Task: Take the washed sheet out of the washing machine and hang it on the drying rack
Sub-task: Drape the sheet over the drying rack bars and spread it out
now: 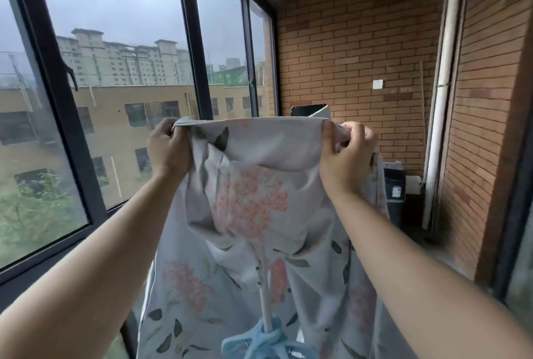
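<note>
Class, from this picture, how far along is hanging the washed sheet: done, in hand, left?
Done: the sheet is out and up by the window. In hand: left hand and right hand grip its top edge, held up. Left: draping it over the rack; only a white pole shows below, so whether any already rests there is unclear.

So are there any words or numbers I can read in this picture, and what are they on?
No text here can be read.
Pale label on the dark bin: too blurred to read.
Green boards far off outside: white marks, too small to read.
Sheet: only flowers and leaves, no words.
</note>
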